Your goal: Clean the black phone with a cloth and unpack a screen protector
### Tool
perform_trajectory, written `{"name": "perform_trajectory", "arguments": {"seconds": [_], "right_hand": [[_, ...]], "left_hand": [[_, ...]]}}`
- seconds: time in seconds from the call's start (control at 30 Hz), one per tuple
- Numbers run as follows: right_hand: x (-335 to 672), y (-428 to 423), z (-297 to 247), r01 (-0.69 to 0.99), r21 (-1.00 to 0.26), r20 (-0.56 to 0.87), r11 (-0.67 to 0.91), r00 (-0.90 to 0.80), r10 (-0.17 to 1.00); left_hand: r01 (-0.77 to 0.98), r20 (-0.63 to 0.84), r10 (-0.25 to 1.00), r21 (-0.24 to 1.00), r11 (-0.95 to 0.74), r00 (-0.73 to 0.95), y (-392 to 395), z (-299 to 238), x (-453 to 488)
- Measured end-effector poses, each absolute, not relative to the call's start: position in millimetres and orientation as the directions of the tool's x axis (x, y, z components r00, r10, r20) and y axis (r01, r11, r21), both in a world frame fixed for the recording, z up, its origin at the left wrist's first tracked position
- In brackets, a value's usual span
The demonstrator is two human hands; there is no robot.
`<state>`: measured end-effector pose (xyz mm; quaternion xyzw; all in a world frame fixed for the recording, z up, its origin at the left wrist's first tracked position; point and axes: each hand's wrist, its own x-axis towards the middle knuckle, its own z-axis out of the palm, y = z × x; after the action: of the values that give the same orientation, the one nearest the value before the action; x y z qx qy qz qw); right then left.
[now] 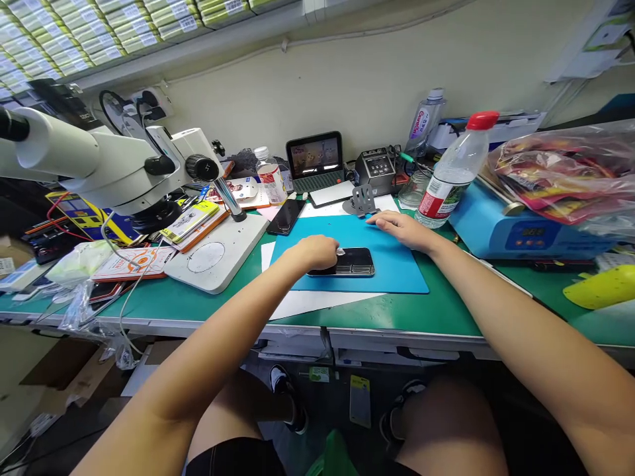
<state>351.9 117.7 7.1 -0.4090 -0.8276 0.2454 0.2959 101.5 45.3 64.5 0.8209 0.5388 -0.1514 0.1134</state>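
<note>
A black smartphone (354,263) lies flat on the blue mat (391,274), in front of me. My left hand (321,252) is closed over the phone's left end, hiding that part of it. From its fingers pokes a small white wad (340,251), perhaps tissue, touching the phone's dark face. My right hand (399,229) rests at the mat's upper right edge, fingers stretched out and holding nothing. Just beyond its fingertips stands a dark grey phone stand (364,199).
A microscope (79,152) on a white base (218,261) stands left. Behind the mat are another dark phone (286,217), a small screen device (316,162) and a black control box (376,172). A red-capped bottle (451,175) and blue machine (516,225) flank my right arm.
</note>
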Motion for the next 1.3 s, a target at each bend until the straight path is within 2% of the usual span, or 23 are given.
{"name": "perform_trajectory", "arguments": {"seconds": [0.1, 0.3, 0.43, 0.67, 0.8, 1.0, 1.13, 1.3], "right_hand": [[349, 115, 5, 0.585, -0.582, 0.341, 0.565, -0.456, 0.822], [338, 103, 2, 0.699, -0.311, 0.43, 0.644, -0.501, 0.751], [334, 104, 2, 0.746, -0.245, 0.425, 0.619, -0.491, 0.761], [335, 100, 7, 0.772, -0.225, 0.409, 0.594, -0.479, 0.777], [337, 101, 7, 0.778, -0.218, 0.409, 0.59, -0.476, 0.779], [338, 103, 5, 0.788, -0.228, 0.408, 0.572, -0.456, 0.791], [340, 102, 3, 0.787, -0.233, 0.409, 0.571, -0.454, 0.792], [347, 102, 1, 0.761, -0.297, 0.407, 0.577, -0.446, 0.797]], "left_hand": [[0.928, -0.283, 0.889, 0.014, -0.372, 0.361, 33, 57, 109], [0.927, -0.086, 0.923, 0.026, -0.374, 0.375, 17, 41, 100], [0.894, -0.046, 0.893, 0.041, -0.446, 0.447, 15, 38, 83], [0.851, -0.017, 0.851, -0.001, -0.526, 0.526, 8, 42, 37], [0.8, 0.056, 0.798, -0.038, -0.599, 0.6, 15, 38, 50], [0.598, 0.186, 0.581, -0.048, -0.8, 0.792, 3, 27, 101], [0.492, 0.234, 0.47, -0.046, -0.869, 0.851, -5, 25, 108], [0.502, 0.212, 0.484, -0.04, -0.864, 0.849, 13, 27, 84]]}}
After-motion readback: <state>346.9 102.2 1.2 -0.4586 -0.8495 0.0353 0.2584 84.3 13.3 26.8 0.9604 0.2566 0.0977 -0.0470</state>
